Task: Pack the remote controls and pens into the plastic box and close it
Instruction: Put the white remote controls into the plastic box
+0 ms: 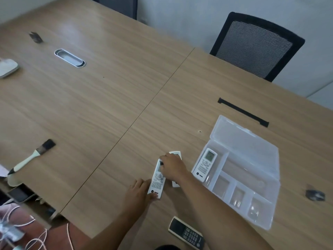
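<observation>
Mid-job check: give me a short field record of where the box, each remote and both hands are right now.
box: plastic box, lid open, on the table
packed: one white remote in the box's left compartment
in hand: second white remote, on the table, left hand at its near end, right hand on its top
under right hand: third white remote, mostly hidden
unpacked: dark remote at the near table edge
pens: none visible

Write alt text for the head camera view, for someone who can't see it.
Both hands, left hand and right hand, rest on a white remote on a wooden table. Beside it, an open plastic box holds another remote.
</observation>
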